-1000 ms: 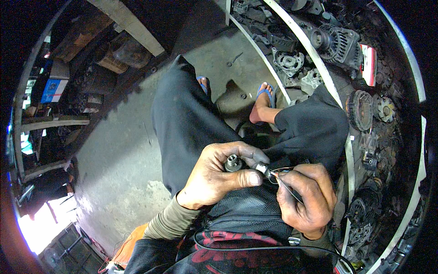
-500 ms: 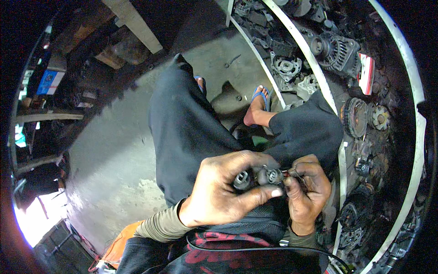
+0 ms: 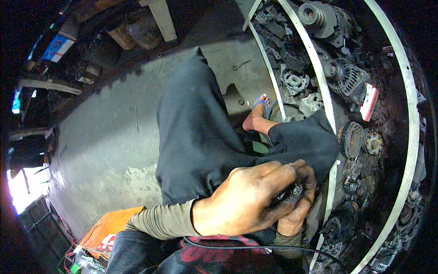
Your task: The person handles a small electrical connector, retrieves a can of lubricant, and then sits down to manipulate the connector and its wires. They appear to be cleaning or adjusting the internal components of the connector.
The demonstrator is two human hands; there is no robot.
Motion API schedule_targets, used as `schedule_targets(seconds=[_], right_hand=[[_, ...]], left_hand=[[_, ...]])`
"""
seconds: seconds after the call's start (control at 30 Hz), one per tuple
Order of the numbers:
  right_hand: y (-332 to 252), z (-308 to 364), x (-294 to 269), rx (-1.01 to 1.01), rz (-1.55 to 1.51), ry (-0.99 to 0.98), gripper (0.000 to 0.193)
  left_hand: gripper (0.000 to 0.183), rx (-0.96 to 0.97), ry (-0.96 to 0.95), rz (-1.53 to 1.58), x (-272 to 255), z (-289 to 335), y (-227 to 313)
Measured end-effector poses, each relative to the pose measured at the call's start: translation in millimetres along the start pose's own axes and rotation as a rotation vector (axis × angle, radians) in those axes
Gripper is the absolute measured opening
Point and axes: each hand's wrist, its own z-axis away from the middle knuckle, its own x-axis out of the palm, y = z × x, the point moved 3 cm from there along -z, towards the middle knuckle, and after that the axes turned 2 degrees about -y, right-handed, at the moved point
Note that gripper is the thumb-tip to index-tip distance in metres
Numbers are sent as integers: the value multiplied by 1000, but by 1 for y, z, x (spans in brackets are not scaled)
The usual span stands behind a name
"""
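My left hand [image 3: 248, 198] reaches across in front of my lap, its back toward me and its fingers curled and closed. It meets my right hand [image 3: 301, 212], which is partly hidden behind it, with bent, closed fingers. Between the fingers of both hands shows the end of a small dark-grey cylindrical part [image 3: 297, 190] with a ridged, light-edged face. Most of that part is covered by the fingers, so its exact kind cannot be told. A thin dark cable [image 3: 228, 247] runs across my shirt below the hands.
To the right, a white-edged rack [image 3: 315, 50] holds several greasy parts, among them an alternator [image 3: 342, 75], a coil ring [image 3: 352, 139] and a red-and-white box [image 3: 369, 102]. An orange box [image 3: 107, 230] lies at lower left. Wooden pieces [image 3: 159, 20] stand far left.
My left hand has swung right and turned, now covering part of my right hand. Two small cylindrical parts showed before; only one end shows now. The view has shifted slightly.
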Motion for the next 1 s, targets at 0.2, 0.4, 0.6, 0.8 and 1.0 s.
schedule_targets(seconds=[0.2,0.4,0.6,0.8,1.0], right_hand=[[6,3,-1,-64,-161,-70,32],[1,6,-8,-58,31,-12,26],[-45,5,22,-229,479,11,21],[-64,2,38,-317,707,-125,28],[-81,4,38,-447,918,-208,27]], left_hand=[[27,7,13,24,-1,2,-10],[31,-114,-27,134,-6,2,-20],[33,-513,-95,691,-15,12,-42],[39,-611,-77,1195,-7,27,-59],[45,-677,-13,1010,0,22,-55]])
